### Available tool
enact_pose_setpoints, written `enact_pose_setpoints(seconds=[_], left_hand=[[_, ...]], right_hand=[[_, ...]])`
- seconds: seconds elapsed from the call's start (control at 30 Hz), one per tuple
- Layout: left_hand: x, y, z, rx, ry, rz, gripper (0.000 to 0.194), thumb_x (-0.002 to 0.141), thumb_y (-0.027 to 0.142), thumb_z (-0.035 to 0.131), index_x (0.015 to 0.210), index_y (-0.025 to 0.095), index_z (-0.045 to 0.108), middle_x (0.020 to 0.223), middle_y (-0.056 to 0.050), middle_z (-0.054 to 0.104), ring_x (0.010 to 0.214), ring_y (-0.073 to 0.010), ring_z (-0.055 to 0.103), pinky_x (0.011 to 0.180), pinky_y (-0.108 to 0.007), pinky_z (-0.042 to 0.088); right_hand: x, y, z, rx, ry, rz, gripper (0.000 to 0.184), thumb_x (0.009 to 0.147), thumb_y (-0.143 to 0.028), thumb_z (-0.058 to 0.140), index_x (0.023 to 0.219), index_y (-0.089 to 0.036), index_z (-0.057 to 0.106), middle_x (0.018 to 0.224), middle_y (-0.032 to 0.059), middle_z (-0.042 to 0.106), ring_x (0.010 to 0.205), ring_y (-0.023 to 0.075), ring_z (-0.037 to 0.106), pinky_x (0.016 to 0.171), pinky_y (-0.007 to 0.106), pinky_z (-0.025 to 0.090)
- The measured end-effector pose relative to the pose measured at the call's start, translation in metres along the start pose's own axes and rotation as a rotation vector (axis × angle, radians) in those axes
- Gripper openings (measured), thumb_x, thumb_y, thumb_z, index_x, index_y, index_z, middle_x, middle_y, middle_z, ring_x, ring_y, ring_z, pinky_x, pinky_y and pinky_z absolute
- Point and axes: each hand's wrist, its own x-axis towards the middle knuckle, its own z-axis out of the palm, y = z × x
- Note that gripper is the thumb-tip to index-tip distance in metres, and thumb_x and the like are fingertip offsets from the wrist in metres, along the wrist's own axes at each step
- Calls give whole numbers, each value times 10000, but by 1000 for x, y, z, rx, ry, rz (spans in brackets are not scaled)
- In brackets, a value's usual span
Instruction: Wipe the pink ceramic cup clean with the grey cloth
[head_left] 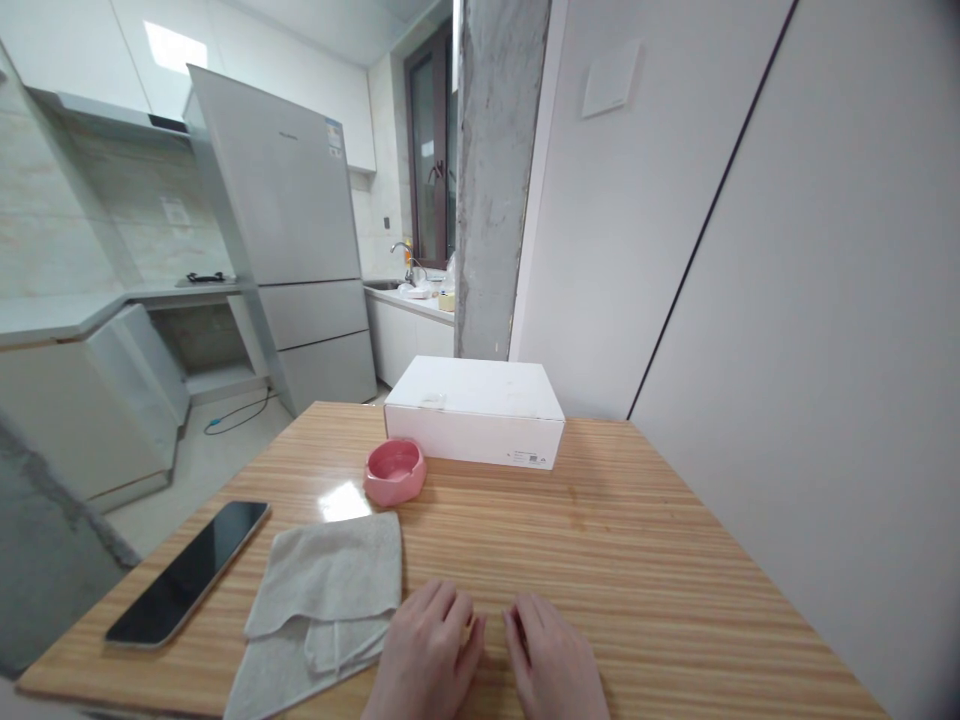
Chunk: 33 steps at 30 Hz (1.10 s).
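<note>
My left hand lies flat on the wooden table near its front edge, fingers stretched out, holding nothing. Its outer side touches a folded grey cloth. My right hand rests flat beside it, fingers also out and empty. The two hands almost touch. A small pink bowl sits beyond the cloth. Behind the bowl stands a closed white box. A dark phone lies face up at the table's left edge.
A white wall runs close along the table's right side. A concrete pillar rises behind the box. Left of the table is open kitchen floor, with a grey fridge, counters and a sink farther back.
</note>
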Motion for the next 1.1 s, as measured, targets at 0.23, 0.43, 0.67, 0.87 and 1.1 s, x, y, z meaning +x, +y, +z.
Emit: enact_pose_setpoints(seconds=[0.23,0.43,0.67,0.87,1.1], left_hand=[[21,-67,-39,-160,139,-208,160,886,250,459,754,218,544,768,-13,586,747,-171,576,681,-293,436],[62,-140,-36,-352,185,-393,487,749,427,626,1173,210,524,1151,-72,542,1099,-251,535,941,-406,434],[67,-175,-6,-421,112,-539,894,631,535,702,1370,171,353,1328,-145,429,1266,-318,396,1044,-481,332],[52,-188,0,-452,186,-637,815,724,550,621,1378,156,334,1384,-170,399,1297,-309,381,1035,-467,349],[28,-134,-23,-187,155,-454,579,863,487,440,1348,175,393,1391,-126,424,1335,-279,341,1080,-479,308]], right_hand=[[1,0,0,0,32,-3,449,998,-324,191,691,-234,507,602,0,594,522,141,598,499,243,383],[0,1,-3,32,82,-8,449,993,-317,251,634,-229,506,549,-14,568,470,124,569,480,244,347],[-2,4,-10,152,166,-32,385,958,-244,359,601,-206,500,506,-26,508,436,96,519,476,225,329],[-5,9,-11,313,237,31,357,929,-262,421,587,-210,510,494,-27,496,430,99,498,474,209,359],[-10,15,-11,535,190,403,403,905,-380,452,541,-207,474,486,-34,450,437,108,457,475,210,357]])
